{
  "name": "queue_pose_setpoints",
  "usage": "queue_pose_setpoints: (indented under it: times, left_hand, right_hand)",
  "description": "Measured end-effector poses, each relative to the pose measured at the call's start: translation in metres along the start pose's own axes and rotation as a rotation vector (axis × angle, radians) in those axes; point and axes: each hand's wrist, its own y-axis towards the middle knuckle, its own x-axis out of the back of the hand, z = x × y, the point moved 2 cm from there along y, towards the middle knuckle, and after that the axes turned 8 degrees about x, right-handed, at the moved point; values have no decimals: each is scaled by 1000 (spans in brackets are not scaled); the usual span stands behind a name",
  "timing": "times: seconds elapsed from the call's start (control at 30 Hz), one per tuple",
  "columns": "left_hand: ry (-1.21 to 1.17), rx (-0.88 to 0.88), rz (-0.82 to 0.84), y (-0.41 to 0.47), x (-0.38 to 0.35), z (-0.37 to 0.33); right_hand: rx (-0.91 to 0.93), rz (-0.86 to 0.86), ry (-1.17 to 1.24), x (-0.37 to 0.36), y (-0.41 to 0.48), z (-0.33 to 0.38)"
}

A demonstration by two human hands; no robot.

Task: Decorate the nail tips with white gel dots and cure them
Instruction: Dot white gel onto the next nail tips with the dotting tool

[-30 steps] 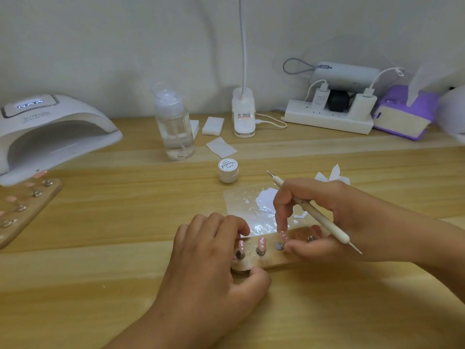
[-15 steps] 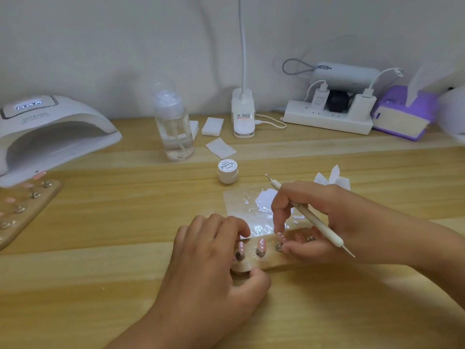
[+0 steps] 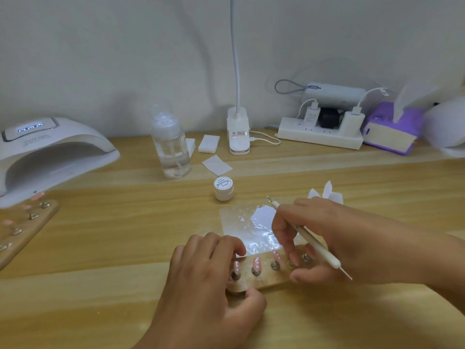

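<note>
Nearest to you, your left hand (image 3: 210, 290) is gripping one end of the wooden board (image 3: 266, 282), with the fingers curling over its far edge and the thumb pressing its near edge. The board is lying on the table (image 3: 113, 248) and carrying pink nail tips (image 3: 256, 263) on metal pegs. Three tips are showing, with white dots visible on at least two.

Your right hand (image 3: 334, 243) is curling round the dotting pen (image 3: 314, 241), which is lying slantwise across the fingers with both metal points free. The forefinger is reaching down beside the third tip and the thumb is resting at the board's near edge. Whether the forefinger is touching the tip cannot be told.

Just behind the board, a clear sheet (image 3: 231, 217) is lying flat and holding a smear of white gel (image 3: 263, 217). Beyond it, a small white jar (image 3: 223, 188) is standing with its lid on, and a crumpled tissue (image 3: 327, 192) is sitting behind your right hand.

At your left, a second board (image 3: 25, 222) with pegs is lying in front of the curing lamp (image 3: 47, 152), whose display is glowing. Along the wall, a clear bottle (image 3: 171, 144), white pads (image 3: 208, 144), a desk lamp (image 3: 237, 132), a power strip (image 3: 319, 134) and a purple box (image 3: 392, 127) are standing.
</note>
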Motion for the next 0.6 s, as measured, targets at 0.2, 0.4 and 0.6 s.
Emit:
queue_pose_setpoints:
  times: [0.2, 0.4, 0.6]
  left_hand:
    - [7, -16, -15, 2, -2, 2]
    - [-7, -12, -23, 3, -3, 2]
    - [1, -14, -5, 3, -1, 1]
  right_hand:
    - [1, -54, -44, -1, 4, -1]
    - [26, -101, -60, 0, 4, -1]
    - [25, -57, -82, 1, 6, -2]
